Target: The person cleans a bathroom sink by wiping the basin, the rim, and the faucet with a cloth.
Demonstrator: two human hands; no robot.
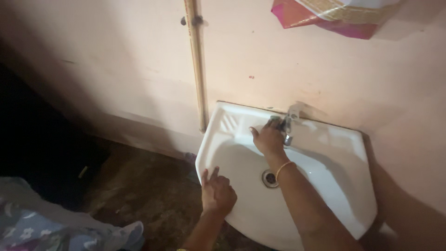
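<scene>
A white wall-mounted wash basin (339,186) hangs against a pale pink wall. My right hand (268,136) reaches across the bowl and grips the metal tap (289,123) at the back rim; a gold bangle sits on that wrist. My left hand (216,194) rests on the basin's front left rim, two fingers stretched out and the others curled, holding nothing. The round metal drain (269,178) shows in the bottom of the bowl, just left of my right forearm.
A thin vertical pipe (197,65) runs down the wall left of the basin. Pink and gold cloth (334,16) hangs at the top right. Patterned blue fabric (42,223) lies at the lower left over a dark, rough floor (153,195).
</scene>
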